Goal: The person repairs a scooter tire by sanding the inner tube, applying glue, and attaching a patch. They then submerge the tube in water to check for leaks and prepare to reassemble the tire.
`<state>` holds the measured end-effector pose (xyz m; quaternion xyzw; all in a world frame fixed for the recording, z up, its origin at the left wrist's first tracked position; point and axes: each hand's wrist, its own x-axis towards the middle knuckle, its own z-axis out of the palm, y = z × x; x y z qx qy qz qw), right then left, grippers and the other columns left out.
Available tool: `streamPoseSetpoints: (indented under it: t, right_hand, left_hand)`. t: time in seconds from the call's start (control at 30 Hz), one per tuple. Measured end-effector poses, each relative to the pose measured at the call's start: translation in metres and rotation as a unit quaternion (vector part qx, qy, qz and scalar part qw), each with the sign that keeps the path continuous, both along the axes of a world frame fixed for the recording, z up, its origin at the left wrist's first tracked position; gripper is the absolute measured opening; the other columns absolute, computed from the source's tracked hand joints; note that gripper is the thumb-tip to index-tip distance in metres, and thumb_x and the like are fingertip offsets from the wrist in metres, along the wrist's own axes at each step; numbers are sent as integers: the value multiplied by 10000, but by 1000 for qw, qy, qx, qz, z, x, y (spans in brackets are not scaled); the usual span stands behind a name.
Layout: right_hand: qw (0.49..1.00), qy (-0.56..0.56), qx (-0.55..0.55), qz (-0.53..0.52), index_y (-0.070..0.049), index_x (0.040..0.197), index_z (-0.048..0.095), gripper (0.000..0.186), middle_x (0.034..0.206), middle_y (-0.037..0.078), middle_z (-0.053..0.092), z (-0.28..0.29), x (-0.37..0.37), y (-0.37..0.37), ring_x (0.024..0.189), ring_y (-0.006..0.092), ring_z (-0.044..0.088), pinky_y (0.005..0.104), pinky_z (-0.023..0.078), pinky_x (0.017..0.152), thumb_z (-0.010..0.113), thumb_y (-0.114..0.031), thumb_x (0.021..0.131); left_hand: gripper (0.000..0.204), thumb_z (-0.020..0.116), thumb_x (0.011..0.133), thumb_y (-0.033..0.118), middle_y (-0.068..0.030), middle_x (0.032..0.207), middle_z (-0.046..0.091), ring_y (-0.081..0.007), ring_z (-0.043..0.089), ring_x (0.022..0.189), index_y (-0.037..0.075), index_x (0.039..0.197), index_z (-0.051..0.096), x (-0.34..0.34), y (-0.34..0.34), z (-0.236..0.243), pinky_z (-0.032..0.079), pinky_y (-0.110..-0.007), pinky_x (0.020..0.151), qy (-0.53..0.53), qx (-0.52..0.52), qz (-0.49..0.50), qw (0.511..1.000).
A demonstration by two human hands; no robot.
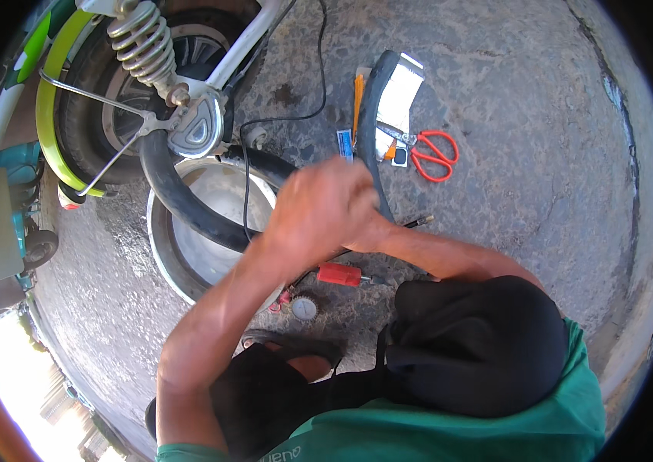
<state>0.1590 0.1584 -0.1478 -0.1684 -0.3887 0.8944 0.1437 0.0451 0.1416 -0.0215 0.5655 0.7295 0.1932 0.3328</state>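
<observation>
Two bare hands are brought together over the concrete ground [496,169], and everything hinges on the thick black rubber tube [188,212] running up to them from the left. Its long axis is bent in a curve: from the parked vehicle's silver metal frame [200,127] it is carried across the round grey metal basin [226,189], over the basin's rim, and lost to sight behind the left wrist. The left hand [315,204] is the nearer to that stretch, held just beyond the basin's right rim.

Beyond the hands, a curved dark rubber strip [372,150] is seen lying lengthwise toward the ground's far side; whether it is joined to the tube cannot be told, as the meeting place is covered.

Now the pose: the left forearm is angled up from the lower left, its hand laid over the right hand [372,229], which is brought in almost level from the right. The left fingers look curled, though blurred; the right fingers are mostly hidden. Whether anything is gripped by either hand cannot be told. Red-handled scissors [436,158] are left lying beside the strip.
</observation>
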Motion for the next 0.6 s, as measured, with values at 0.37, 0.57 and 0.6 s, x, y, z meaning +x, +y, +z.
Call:
streamPoseSetpoints:
  t: [0.37, 0.57, 0.6]
  right_hand:
    - [980, -113, 49, 155, 50, 1393, 411, 616, 804, 73, 651, 2, -2, -3, 671, 146, 606, 331, 487, 619, 676, -111, 861]
    - [974, -134, 75, 169, 50, 1416, 404, 655, 824, 83, 665, 7, 3, 3, 683, 156, 617, 337, 496, 636, 687, -132, 854]
    - [972, -142, 74, 171, 48, 1402, 415, 640, 822, 81, 663, 7, 3, 3, 685, 155, 617, 336, 495, 637, 690, -137, 854]
  left_hand:
    - [341, 728, 817, 244, -212, 1154, 730, -373, 703, 1098, 4, 1056, 770, -33, 80, -120, 563, -452, 940, 181, -314, 54, 930]
    - [281, 675, 797, 156, -211, 977, 757, -329, 756, 895, -19, 996, 768, -33, 87, -135, 600, -416, 799, 144, -372, 74, 914]
    - [271, 665, 788, 141, -203, 941, 758, -316, 758, 834, -25, 978, 766, -34, 88, -133, 604, -409, 758, 116, -393, 99, 907]
